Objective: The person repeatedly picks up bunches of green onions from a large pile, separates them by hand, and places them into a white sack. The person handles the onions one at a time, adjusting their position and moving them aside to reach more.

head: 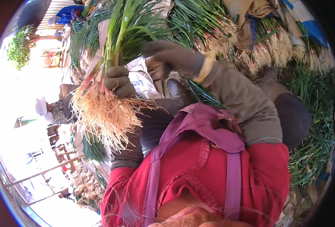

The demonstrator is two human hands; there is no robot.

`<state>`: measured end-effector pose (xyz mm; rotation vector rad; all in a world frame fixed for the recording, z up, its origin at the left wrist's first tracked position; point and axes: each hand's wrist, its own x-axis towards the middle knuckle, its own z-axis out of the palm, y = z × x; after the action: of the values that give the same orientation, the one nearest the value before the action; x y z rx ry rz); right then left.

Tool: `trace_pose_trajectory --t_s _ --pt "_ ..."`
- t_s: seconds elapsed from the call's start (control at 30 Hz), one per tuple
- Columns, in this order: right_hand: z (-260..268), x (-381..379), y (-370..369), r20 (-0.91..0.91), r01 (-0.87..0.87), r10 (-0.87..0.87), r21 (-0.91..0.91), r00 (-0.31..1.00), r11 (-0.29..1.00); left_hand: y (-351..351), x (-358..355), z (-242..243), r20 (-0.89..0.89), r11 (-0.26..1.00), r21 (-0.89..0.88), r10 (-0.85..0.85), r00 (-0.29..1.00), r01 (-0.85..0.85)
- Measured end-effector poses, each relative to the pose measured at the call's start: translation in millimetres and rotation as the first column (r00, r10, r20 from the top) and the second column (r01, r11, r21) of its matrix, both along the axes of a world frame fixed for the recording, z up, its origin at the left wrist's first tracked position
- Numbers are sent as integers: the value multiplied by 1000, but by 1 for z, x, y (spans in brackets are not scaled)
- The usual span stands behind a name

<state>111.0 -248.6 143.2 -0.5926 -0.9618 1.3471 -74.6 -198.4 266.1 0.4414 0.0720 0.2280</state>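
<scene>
My left hand (118, 82), in a dark glove, grips a bunch of allium plants that look like green onions or young garlic. Their green leaves (125, 25) point up and away, and pale tangled roots (105, 113) hang below my fist towards my left forearm. My right hand (173, 58), gloved and blurred, is just right of the bunch with thumb and fingers apart. I see nothing held in it, and cannot tell whether its fingertips touch the leaves. A yellowish band (205, 66) circles the right wrist, over a striped sleeve.
Rooted bunches (215, 31) lie ahead, with more bunches (275, 42) at the far right. Loose green leaves (312, 127) cover the ground by my right knee. A printed white sack (142, 82) lies beyond my left hand. Another person in a white cap (44, 109) is at left.
</scene>
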Motion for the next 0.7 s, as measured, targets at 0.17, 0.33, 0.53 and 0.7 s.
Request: trace_pose_trajectory --t_s 0.17,0.33,0.53,0.7 --pt "23 -42 0 204 79 -65 -62 977 995 15 9 -21 97 973 -169 -143 985 158" --pt "-27 12 11 589 643 -646 260 485 721 8 -1 -25 109 988 -141 -50 993 66" --pt "-11 18 7 636 672 -764 520 107 527 -5 4 -34 55 995 -89 47 997 -42" --pt "-15 -11 3 627 690 -716 370 308 621 -22 0 -53 -34 983 -2 181 983 -181"
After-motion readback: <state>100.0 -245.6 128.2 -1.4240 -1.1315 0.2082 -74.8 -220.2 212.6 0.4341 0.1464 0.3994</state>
